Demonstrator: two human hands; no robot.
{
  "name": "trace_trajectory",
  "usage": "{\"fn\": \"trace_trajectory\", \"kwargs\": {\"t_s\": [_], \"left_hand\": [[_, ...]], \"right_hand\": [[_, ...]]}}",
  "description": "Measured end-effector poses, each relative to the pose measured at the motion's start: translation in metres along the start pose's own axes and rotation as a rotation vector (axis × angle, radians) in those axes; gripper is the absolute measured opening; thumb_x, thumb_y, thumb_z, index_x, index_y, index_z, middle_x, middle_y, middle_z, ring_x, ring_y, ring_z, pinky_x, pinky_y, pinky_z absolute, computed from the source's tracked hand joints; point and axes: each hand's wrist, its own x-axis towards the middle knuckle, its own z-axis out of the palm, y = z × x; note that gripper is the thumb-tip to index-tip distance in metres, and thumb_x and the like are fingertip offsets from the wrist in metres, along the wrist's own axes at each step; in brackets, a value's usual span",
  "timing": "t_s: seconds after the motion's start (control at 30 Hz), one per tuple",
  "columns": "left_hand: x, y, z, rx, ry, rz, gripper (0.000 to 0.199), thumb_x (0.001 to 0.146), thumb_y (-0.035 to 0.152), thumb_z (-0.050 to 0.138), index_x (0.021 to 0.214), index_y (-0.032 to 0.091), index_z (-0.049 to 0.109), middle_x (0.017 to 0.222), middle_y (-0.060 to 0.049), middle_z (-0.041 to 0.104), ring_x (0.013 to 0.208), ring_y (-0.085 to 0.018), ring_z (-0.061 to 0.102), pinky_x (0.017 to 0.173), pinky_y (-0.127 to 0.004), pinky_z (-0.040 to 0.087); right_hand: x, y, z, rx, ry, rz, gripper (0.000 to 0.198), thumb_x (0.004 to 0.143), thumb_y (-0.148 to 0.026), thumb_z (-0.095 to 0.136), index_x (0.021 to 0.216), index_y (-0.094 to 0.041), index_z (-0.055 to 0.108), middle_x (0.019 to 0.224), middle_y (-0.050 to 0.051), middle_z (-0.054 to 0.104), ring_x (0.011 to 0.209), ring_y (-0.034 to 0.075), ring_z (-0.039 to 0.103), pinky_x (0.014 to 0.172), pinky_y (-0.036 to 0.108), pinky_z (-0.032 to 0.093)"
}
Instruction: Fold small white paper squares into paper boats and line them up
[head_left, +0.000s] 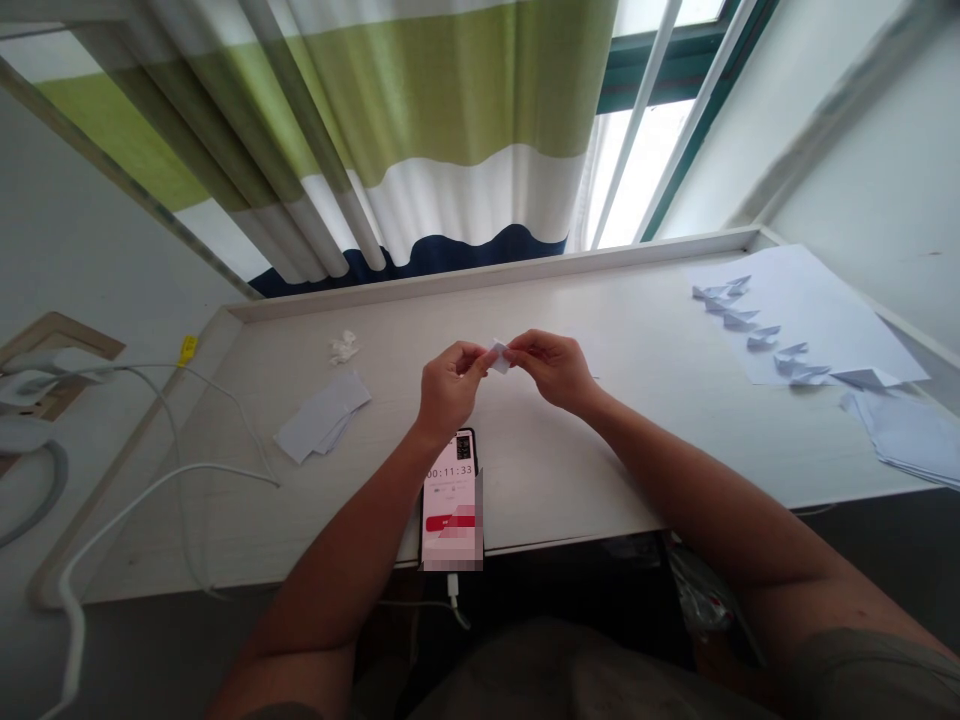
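Note:
Between my two hands, above the middle of the white desk (pixel 540 480), is a small folded piece of white paper (pixel 500 357). The fingers of my left hand (pixel 454 385) pinch its left side. My right hand (pixel 551 370) pinches the right side, thumb and forefinger together. The fingertips cover part of the folds. Below my left hand lies a phone (pixel 451 500) with a running timer on its screen.
Left of my hands are a stack of paper slips (pixel 324 415) and a crumpled tissue (pixel 343 347). Several folded paper figures (pixel 763 336) sit on a white sheet (pixel 817 300) at the right, near more loose paper (pixel 904 435). White cables (pixel 172 470) cross the left edge.

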Motion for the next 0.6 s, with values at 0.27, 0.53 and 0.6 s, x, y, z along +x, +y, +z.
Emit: {"fn": "trace_trajectory", "kwargs": {"t_s": [0.27, 0.53, 0.6], "left_hand": [[0.0013, -0.0022, 0.0016, 0.043, 0.021, 0.082, 0.031, 0.088, 0.048, 0.086, 0.084, 0.020, 0.072, 0.084, -0.004, 0.080, 0.077, -0.017, 0.074, 0.077, -0.031, 0.060], [0.0047, -0.0036, -0.0004, -0.092, -0.047, -0.066, 0.030, 0.081, 0.042, 0.092, 0.095, 0.018, 0.082, 0.085, -0.005, 0.083, 0.073, -0.016, 0.074, 0.072, -0.029, 0.060], [0.0050, -0.0037, -0.0016, -0.082, -0.062, -0.081, 0.028, 0.081, 0.042, 0.092, 0.093, 0.018, 0.085, 0.088, -0.006, 0.084, 0.074, -0.016, 0.075, 0.072, -0.030, 0.060]], "right_hand": [[0.0011, -0.0041, 0.0040, 0.164, -0.002, 0.099, 0.051, 0.074, -0.067, 0.093, 0.080, -0.019, 0.076, 0.078, 0.005, 0.079, 0.073, 0.018, 0.071, 0.067, 0.033, 0.058], [0.0012, -0.0036, 0.0062, 0.267, 0.045, 0.083, 0.052, 0.066, -0.061, 0.101, 0.084, -0.022, 0.072, 0.083, 0.003, 0.079, 0.077, 0.019, 0.074, 0.072, 0.036, 0.063], [0.0008, -0.0031, 0.0061, 0.234, 0.043, 0.067, 0.050, 0.067, -0.059, 0.101, 0.082, -0.021, 0.072, 0.083, 0.003, 0.079, 0.078, 0.020, 0.074, 0.074, 0.037, 0.064]]}}
